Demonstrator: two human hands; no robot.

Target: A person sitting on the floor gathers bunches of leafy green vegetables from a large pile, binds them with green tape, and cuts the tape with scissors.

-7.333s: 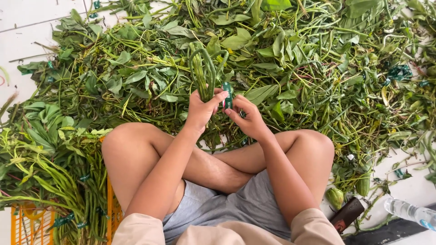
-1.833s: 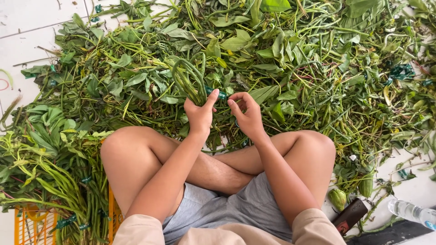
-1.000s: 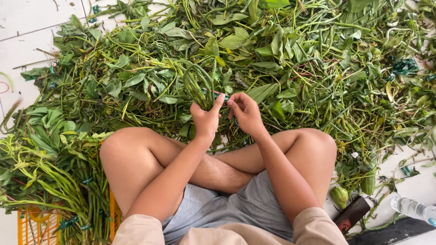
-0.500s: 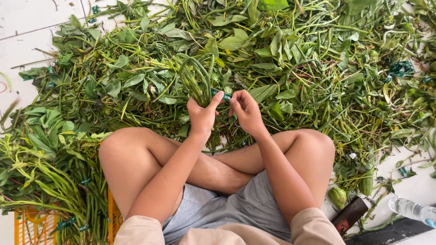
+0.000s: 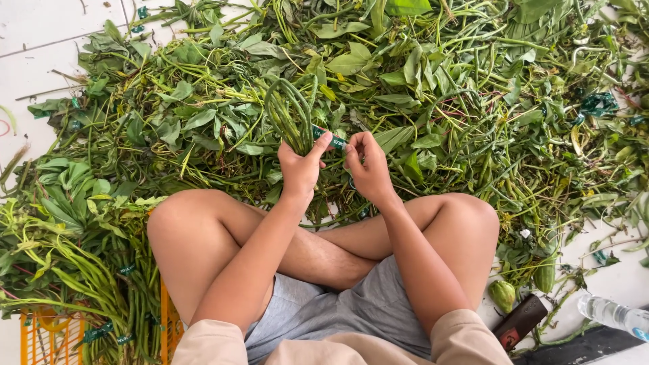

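My left hand (image 5: 299,165) grips a small bunch of long green stems (image 5: 289,115) that curve up and away over the pile. A green tape strip (image 5: 330,138) runs from the bunch across to my right hand (image 5: 368,165), which pinches its other end. Both hands are held close together just above my crossed legs. All around them lies a wide heap of green leaves and stems (image 5: 419,74) on a white tiled floor (image 5: 47,27).
At lower left, tied bunches of greens (image 5: 81,270) rest on a yellow crate (image 5: 40,338). At lower right lie two small green gourds (image 5: 503,294), a dark flat case (image 5: 519,321) and a clear plastic bottle (image 5: 612,314). Green tape scraps (image 5: 598,105) sit in the pile.
Earlier the bunch was held higher with both hands at its base. The hands have since lowered slightly and the tape now stretches between them around the stems.
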